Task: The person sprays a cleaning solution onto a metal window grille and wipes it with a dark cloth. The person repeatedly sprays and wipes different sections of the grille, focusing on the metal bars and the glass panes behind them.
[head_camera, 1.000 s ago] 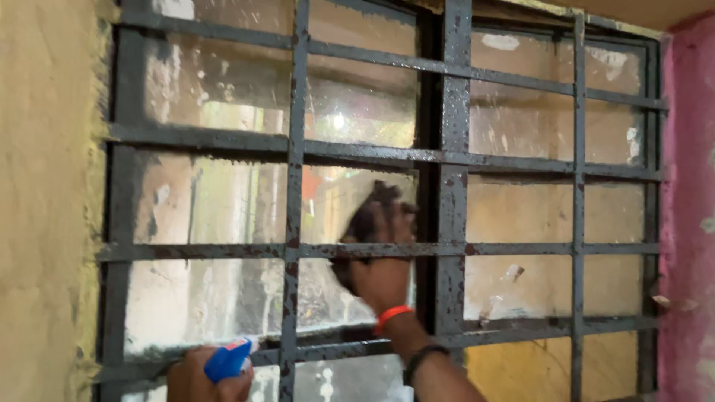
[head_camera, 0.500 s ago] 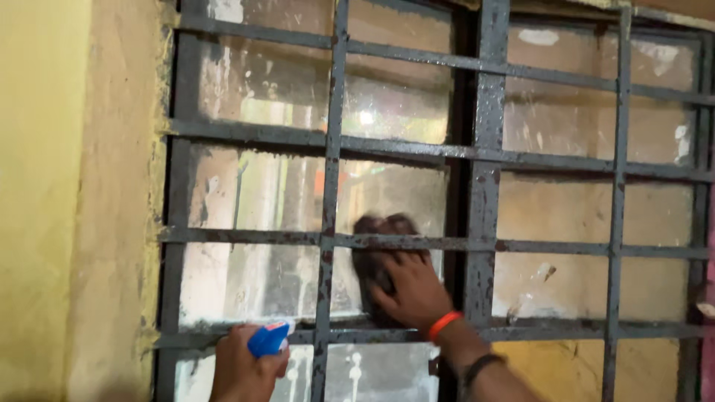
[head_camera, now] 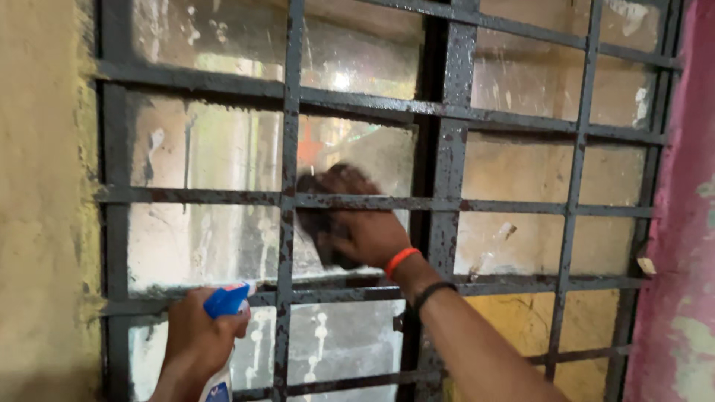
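My right hand [head_camera: 365,237] reaches through the dark metal window grille [head_camera: 289,201] and presses a dark cloth [head_camera: 328,186] flat against the smeared glass pane [head_camera: 216,238]. An orange band and a black band circle that wrist. My left hand [head_camera: 195,335] is low at the left, in front of the grille, gripping a spray bottle [head_camera: 223,301] with a blue trigger head and white body. The bottle's lower part runs out of the frame.
The grille's bars are grey with rusty specks. A yellow plastered wall [head_camera: 45,223] borders the window on the left, a pink wall [head_camera: 681,260] on the right. A thick vertical frame post [head_camera: 447,186] divides the window just right of my right hand.
My right hand with the cloth has moved up and to the left on the glass. The view has shifted. My left hand still holds the spray bottle low.
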